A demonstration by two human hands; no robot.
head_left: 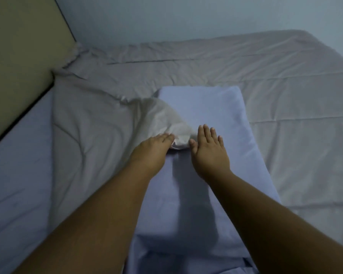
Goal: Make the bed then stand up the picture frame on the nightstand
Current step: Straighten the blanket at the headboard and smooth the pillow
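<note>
While the left grip [152, 147] pinches the duvet [91, 125] corner lying over the pillow [216, 107] and the right grip [210, 150] rests flat, fingers straight, on that pillow, bed-making seems under way, so the corner likely needs drawing clear next; frame and nightstand are out of view.

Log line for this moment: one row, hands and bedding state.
stage: making bed | left hand: at bunched corner of comforter, grip unclear | right hand: flat on pillow | comforter corner overlaps pillow
</note>
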